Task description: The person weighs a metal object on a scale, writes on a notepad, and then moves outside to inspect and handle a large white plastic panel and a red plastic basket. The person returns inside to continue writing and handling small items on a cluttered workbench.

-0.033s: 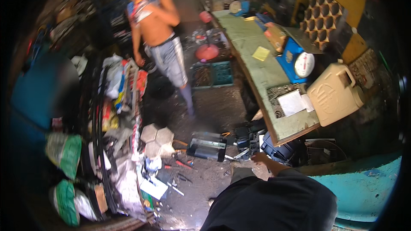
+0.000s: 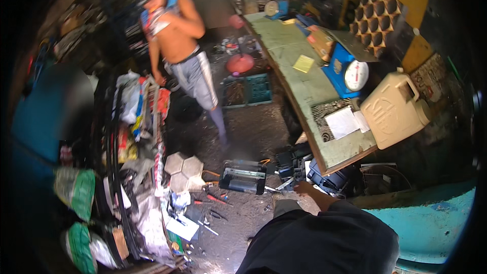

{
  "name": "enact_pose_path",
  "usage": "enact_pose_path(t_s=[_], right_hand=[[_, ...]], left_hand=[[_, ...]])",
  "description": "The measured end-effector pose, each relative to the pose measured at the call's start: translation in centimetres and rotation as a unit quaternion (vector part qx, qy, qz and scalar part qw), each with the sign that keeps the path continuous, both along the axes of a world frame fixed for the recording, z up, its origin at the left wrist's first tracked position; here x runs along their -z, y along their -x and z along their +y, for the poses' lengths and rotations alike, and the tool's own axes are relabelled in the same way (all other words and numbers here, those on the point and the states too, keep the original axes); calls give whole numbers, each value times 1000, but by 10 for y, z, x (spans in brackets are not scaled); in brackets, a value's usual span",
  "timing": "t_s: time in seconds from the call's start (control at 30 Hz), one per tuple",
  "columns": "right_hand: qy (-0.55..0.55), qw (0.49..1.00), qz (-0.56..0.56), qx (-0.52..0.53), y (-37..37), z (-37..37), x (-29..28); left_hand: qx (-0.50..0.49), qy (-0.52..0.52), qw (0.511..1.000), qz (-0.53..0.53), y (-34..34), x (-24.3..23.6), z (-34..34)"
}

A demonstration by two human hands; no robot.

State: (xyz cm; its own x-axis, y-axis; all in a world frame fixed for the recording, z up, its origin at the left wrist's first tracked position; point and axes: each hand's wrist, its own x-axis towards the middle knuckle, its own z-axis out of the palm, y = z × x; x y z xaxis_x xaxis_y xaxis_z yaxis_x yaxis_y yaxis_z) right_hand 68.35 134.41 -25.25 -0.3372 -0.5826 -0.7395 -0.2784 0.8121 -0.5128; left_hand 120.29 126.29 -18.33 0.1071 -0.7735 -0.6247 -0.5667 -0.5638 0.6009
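My right hand (image 2: 303, 187) reaches down past my knee, close to black plastic parts (image 2: 290, 162) heaped on the floor under the table's near corner. Its fingers are small and blurred, so whether they grip anything does not show. My left hand is out of sight. Left of the right hand lies a dark, box-shaped device (image 2: 243, 176) with a shiny strip across it. A thin pale piece (image 2: 273, 190) rests between that device and the hand. Farther left on the floor are a red screwdriver (image 2: 219, 200) and a dark hand tool (image 2: 218, 215).
A green-topped table (image 2: 284, 45) runs along the right, bearing a blue dial scale (image 2: 345, 73) and a beige jerrycan (image 2: 390, 109). Another person (image 2: 185, 45) stands beyond the floor items. Left are piled bags (image 2: 152, 218) and a hexagon-patterned board (image 2: 184, 172). A teal divided crate (image 2: 258, 90) sits farther back.
The view has shifted slightly, so most things appear a little farther left. My right hand remains by the black plastic parts.
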Motion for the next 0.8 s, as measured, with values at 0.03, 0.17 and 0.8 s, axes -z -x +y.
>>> enact_pose_path(t_s=[0.03, 0.17, 0.8], right_hand=[[42, 999, 4, 11, 2, -7, 4], [137, 986, 90, 43, 22, -39, -24], [210, 919, 229, 241, 376, -397, -159]], left_hand=[[24, 2, 1000, -12, 12, -3, -13], [167, 57, 984, -40, 84, -23, -88], [518, 250, 798, 182, 809, -96, -511]])
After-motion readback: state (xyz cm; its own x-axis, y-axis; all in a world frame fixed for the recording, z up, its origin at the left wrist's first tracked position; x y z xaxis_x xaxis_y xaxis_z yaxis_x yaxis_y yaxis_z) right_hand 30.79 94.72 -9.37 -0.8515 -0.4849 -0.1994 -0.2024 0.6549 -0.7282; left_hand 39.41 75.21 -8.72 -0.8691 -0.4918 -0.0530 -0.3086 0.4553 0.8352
